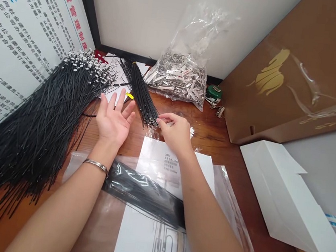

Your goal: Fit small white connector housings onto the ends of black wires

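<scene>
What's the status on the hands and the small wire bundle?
Left hand open, fingers spread, holding nothing. Right hand pinching near end of black wire bundle. Big wire pile lies left, clip bag behind; neither blocks.

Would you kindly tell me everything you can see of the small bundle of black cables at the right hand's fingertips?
The bundle is a slim sheaf of thin, black, plastic-looking strands, gathered tight. It lies slantwise on the wooden table, far end toward the wall, near end toward the wearer. The near tips look shiny and metallic. The right hand pinches those tips with its fingertips; the open left hand lies beside it, apart.
</scene>
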The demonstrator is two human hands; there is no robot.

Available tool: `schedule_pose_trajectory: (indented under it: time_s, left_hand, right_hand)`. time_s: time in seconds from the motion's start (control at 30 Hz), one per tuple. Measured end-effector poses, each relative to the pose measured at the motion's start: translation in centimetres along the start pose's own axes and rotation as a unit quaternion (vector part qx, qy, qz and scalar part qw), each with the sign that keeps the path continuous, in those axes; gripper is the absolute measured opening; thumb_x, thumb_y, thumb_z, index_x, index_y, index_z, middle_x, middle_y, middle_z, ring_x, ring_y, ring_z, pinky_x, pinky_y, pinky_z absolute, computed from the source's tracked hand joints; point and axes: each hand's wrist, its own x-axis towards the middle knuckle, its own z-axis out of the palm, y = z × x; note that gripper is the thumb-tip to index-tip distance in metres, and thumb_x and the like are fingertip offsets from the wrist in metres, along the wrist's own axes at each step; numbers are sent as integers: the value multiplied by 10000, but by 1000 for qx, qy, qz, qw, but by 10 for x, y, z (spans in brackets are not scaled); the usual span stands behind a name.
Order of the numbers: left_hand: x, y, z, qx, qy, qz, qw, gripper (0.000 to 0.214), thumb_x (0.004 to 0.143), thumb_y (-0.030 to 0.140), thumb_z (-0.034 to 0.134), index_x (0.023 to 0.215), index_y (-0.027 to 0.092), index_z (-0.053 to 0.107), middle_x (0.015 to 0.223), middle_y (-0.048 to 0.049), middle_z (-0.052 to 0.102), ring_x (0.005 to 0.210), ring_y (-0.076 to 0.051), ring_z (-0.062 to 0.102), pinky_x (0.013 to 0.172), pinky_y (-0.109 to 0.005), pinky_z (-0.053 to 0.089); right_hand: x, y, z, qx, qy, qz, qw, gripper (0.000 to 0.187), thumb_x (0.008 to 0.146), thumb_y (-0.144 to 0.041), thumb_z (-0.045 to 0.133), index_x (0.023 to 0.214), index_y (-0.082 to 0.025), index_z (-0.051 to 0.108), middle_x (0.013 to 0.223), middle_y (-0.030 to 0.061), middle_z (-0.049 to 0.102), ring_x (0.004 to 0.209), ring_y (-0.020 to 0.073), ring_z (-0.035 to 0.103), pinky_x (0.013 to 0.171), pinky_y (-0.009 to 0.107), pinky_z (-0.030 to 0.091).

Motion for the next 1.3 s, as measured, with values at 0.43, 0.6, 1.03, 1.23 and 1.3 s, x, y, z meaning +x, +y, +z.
schedule_pose_trajectory:
  time_s: [0.43,0.6,1.03,1.23,1.3]
  left_hand:
    - [-11,14,11,-148,-147,-151,966,560,957,585,301,675,194,586,640,-19,662,311,-52,299,263,-198,198]
    - [-17,13,2,-142,-212,-204,945,507,885,631,458,617,206,521,534,15,577,268,-23,157,236,-192,60]
    - [-11,-20,16,42,-253,-242,936,258,880,294,597,1060,121,661,819,-56,716,407,-61,493,382,-205,402]
    - [-10,-20,15,-33,-204,-185,961,191,820,260,671,705,121,608,602,33,551,404,-26,422,377,-154,332]
    - [-8,-21,14,-57,-210,-181,959,168,809,215,669,692,121,595,569,44,507,406,-24,403,379,-144,320]
  right_hand:
    - [-10,-18,8,-204,-73,-73,973,142,829,-296,602,848,-232,727,765,18,677,694,172,566,623,298,335]
    - [-9,-16,8,-169,-15,-64,984,156,831,-261,563,796,-218,708,726,17,663,688,172,570,651,298,371]
    - [-8,-22,5,290,169,-123,934,209,797,-398,659,737,-205,605,611,-28,575,503,88,491,484,235,397]
    - [-13,-25,2,420,-85,-137,893,239,729,-391,762,687,-188,644,538,-42,595,412,60,463,426,213,417]
    - [-14,-25,3,422,-109,-128,891,210,717,-372,778,734,-189,676,584,-27,642,428,68,503,412,208,426]
